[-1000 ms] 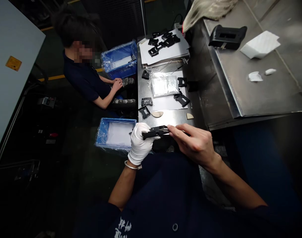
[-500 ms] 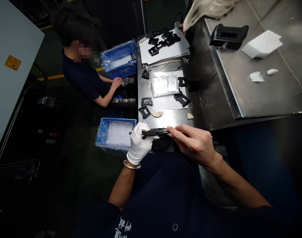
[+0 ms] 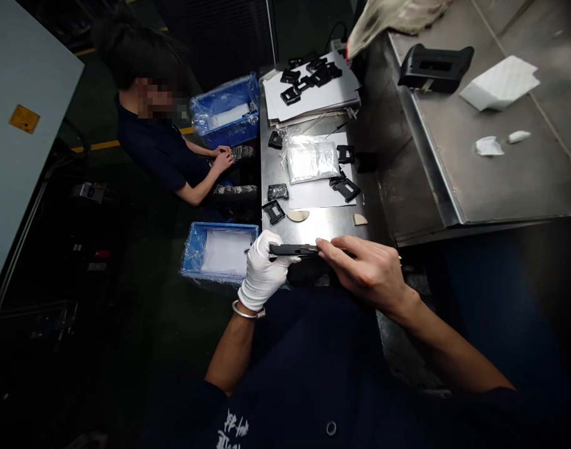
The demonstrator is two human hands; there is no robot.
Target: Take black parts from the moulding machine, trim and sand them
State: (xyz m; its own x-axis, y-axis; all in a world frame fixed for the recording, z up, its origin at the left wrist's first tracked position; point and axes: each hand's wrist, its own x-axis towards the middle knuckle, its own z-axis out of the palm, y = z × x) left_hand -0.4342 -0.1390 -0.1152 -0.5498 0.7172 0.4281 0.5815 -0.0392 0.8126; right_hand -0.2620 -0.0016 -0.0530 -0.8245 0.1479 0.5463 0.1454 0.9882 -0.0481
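My left hand (image 3: 263, 272), in a white glove, grips a flat black plastic part (image 3: 289, 250) edge-on over the near end of the steel bench (image 3: 322, 223). My bare right hand (image 3: 367, 270) is closed in a pinch on a thin tool whose tip meets the part's right end; the tool itself is mostly hidden by my fingers. More black plastic parts (image 3: 273, 211) lie on the bench just beyond my hands, beside a white sheet (image 3: 317, 193).
A clear plastic bag (image 3: 312, 162) and a stack of white sheets (image 3: 313, 93) with several black parts lie farther along the bench. Two blue bins (image 3: 219, 251) (image 3: 226, 112) stand to the left. A seated co-worker (image 3: 163, 149) works there. A raised steel table (image 3: 491, 143) is on the right.
The black part has tipped slightly flatter in my left hand. The co-worker's hand shifted a little. My hands stay in the same spot.
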